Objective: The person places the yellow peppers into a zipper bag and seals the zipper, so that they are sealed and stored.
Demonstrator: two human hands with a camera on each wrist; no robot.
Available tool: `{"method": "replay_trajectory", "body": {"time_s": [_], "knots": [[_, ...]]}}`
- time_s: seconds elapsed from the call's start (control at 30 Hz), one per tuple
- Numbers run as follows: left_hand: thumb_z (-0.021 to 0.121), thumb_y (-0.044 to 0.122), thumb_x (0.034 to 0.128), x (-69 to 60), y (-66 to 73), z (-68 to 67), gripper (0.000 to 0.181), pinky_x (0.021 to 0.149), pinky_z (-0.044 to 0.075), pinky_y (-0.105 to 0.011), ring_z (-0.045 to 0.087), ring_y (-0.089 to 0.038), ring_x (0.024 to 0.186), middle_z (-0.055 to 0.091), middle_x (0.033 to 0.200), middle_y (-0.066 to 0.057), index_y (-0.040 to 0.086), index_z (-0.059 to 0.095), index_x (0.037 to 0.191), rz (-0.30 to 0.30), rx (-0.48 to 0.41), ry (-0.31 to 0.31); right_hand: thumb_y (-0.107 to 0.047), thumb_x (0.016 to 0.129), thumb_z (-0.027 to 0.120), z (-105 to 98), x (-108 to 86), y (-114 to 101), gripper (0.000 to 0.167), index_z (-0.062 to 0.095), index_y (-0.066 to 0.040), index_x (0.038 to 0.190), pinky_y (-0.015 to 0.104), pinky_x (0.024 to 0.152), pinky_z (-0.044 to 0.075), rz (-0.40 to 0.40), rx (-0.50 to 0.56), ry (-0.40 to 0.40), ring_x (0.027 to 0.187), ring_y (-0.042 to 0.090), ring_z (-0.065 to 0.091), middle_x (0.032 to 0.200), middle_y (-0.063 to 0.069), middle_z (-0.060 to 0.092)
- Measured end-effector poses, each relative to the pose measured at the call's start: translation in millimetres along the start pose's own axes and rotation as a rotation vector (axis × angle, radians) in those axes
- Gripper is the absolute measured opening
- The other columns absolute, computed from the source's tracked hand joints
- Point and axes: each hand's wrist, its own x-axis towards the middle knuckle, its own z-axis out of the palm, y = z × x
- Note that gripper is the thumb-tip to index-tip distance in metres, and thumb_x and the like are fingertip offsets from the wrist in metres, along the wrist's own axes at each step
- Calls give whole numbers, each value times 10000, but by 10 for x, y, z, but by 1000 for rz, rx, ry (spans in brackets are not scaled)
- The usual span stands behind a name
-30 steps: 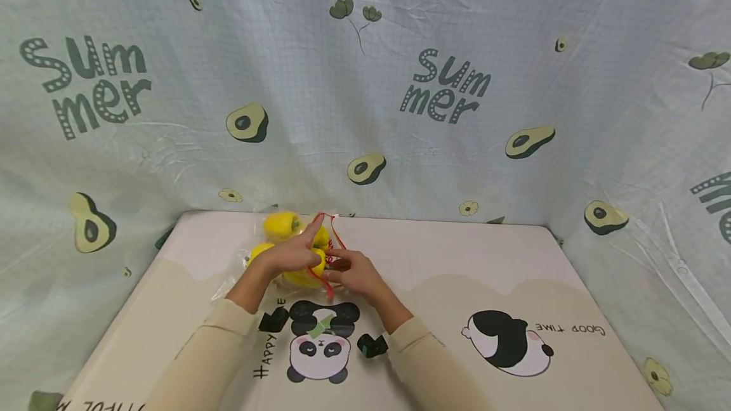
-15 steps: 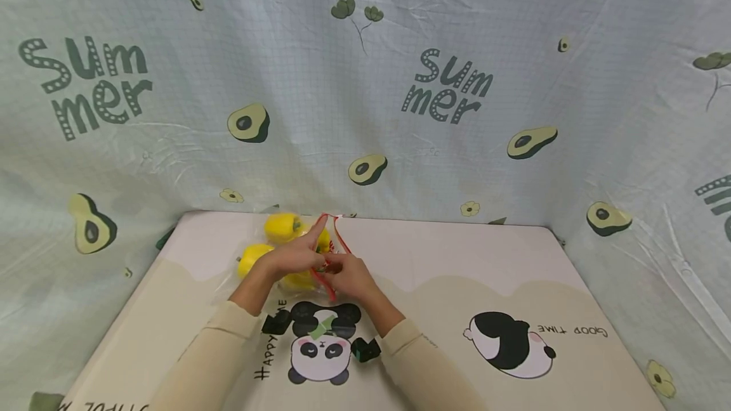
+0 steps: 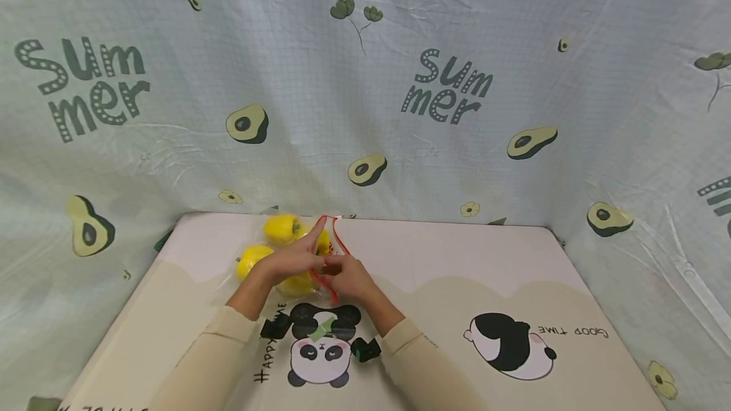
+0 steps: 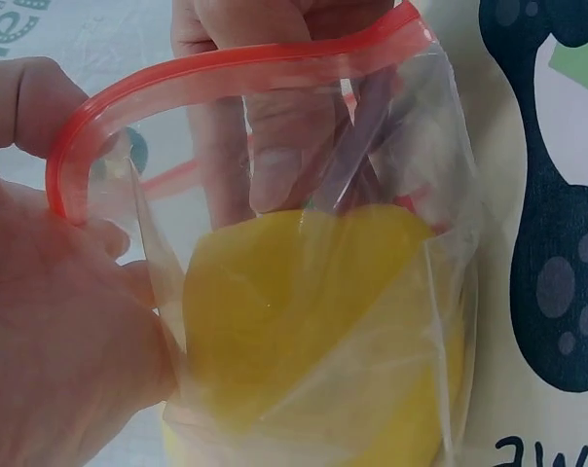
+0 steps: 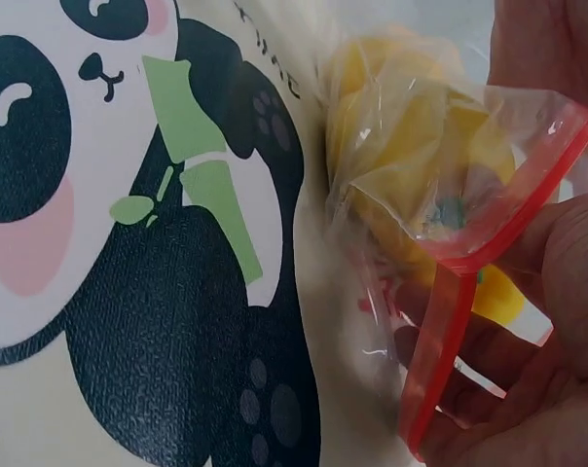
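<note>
A clear plastic zip bag [image 3: 341, 243] with a red rim lies near the table's back edge, several yellow bell peppers inside. My left hand [image 3: 294, 257] holds the rim, index finger straight towards the back. In the left wrist view the red rim [image 4: 226, 60] arches wide from that hand. Fingers of my right hand [image 3: 351, 278] reach through the mouth, their tips at the top of a yellow bell pepper [image 4: 294, 292]. The right wrist view shows them passing behind the red strip [image 5: 440, 355]; their tips are partly hidden.
The light table mat [image 3: 422, 360] carries printed panda and dog pictures. A pale patterned curtain [image 3: 445, 163] hangs behind and at both sides. Black wrist cameras sit under the left wrist [image 3: 276, 326] and right wrist [image 3: 365, 351].
My right hand has moved left, its spread fingers going further into the bag's mouth. The peppers at left show more. Over the last half second the hands hardly move.
</note>
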Motion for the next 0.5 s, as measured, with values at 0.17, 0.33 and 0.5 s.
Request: {"method": "replay_trajectory", "body": {"time_s": [0.17,0.33,0.5], "knots": [[553,66,932,10,-7,-6,1002,1318,123,-602,29,-349,1645,-130,1775,-80,161,-112,1675,-4,29,2,-199,950,743,-47,4,30,415,709,-156,1362,350,922,630,12,58,28,1055,210,723,1194,68,777],[591,110,949,30,20,2,941,1306,150,-619,-13,-372,1652,-73,1781,-100,153,13,1691,35,195,23,-201,984,720,-198,38,87,311,752,-87,1272,344,919,633,-6,230,158,1025,201,738,1207,101,773],[598,177,992,36,55,-1,807,1285,173,-669,33,-393,1648,77,1776,-130,272,191,1682,86,297,62,-201,1007,691,-343,134,93,213,786,-74,1150,324,899,635,15,298,388,964,186,729,1111,105,779]]}}
